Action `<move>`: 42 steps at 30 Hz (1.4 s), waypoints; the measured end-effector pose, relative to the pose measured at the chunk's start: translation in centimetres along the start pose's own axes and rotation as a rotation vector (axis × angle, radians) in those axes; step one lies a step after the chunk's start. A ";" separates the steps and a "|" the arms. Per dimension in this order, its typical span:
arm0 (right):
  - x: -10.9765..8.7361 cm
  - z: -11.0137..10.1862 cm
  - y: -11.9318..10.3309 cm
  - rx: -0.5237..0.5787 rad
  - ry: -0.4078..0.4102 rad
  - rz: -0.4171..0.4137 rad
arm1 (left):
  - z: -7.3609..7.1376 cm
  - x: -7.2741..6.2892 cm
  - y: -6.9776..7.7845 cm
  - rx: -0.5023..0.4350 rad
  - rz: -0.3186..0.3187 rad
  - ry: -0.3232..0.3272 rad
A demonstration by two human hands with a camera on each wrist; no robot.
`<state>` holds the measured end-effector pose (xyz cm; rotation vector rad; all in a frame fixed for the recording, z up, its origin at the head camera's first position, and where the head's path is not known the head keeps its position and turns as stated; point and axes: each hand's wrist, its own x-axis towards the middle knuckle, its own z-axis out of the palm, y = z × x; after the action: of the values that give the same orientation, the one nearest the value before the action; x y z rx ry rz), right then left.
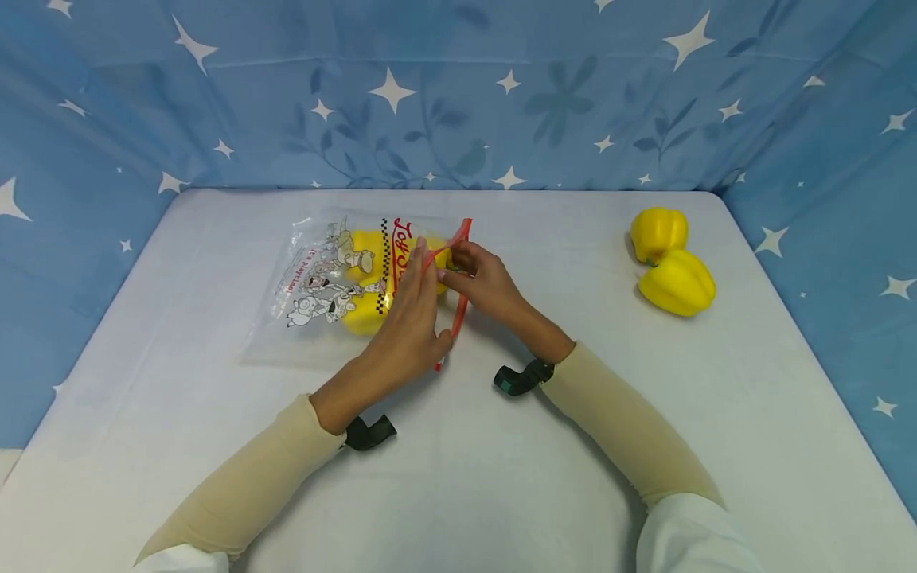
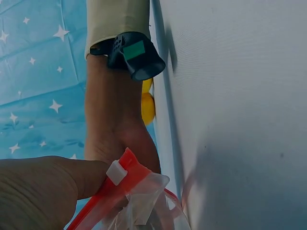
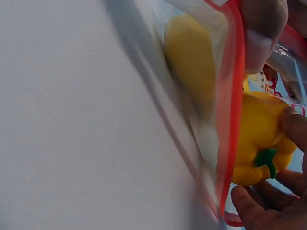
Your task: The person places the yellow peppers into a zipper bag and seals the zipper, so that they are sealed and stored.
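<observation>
On the white table (image 1: pixel 458 477): a clear printed bag (image 1: pixel 304 274) lies left of centre, its red zip rim (image 1: pixel 458 318) on the right-hand side.
Pepper at the mouth: a yellow pepper (image 3: pixel 261 134), green stem facing outward, sits partly within the red zip rim.
Right hand (image 1: pixel 493 285): fingers and thumb curl around that pepper, gripping it.
Left hand (image 1: pixel 410 326): fingers lie straight against the bag, thumb reaching the rim beside the white slider (image 2: pixel 116 172); it seems to spread the mouth, not clench it.
Inside the bag: yellow shapes (image 1: pixel 364 320) show through the film; I cannot tell how many.
Far right: 2 loose peppers (image 1: pixel 677 274) touch each other, well apart from the bag.
Step in hand: apparently, feeding 1 pepper through the mouth.
Next move: calls for pushing it fully past the rim, then releasing without dragging the film.
</observation>
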<state>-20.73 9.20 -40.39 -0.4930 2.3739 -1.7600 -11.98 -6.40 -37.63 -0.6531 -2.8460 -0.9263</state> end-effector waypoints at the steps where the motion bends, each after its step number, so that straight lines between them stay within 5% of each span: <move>1: 0.1 0.1 0.1 0.002 -0.001 -0.011 | 0.0 0.0 0.0 0.002 0.003 -0.001; 13: -0.7 0.4 0.0 -0.040 0.002 -0.047 | 0.1 0.1 -0.2 0.011 0.029 0.020; 20: -2.4 -0.8 -0.4 0.096 0.069 -0.025 | 0.1 0.2 -0.1 0.008 0.022 0.020; 30: -3.1 0.3 -0.3 0.156 -0.066 -0.068 | 0.0 0.0 0.0 0.031 0.024 0.024; 42: -0.9 1.7 -0.7 0.104 -0.102 -0.017 | 0.1 -0.1 -0.1 0.036 0.044 0.038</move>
<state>-19.26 7.80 -40.31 -0.5746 2.2041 -1.8082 -11.90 -6.46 -37.76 -0.6843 -2.7962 -0.8694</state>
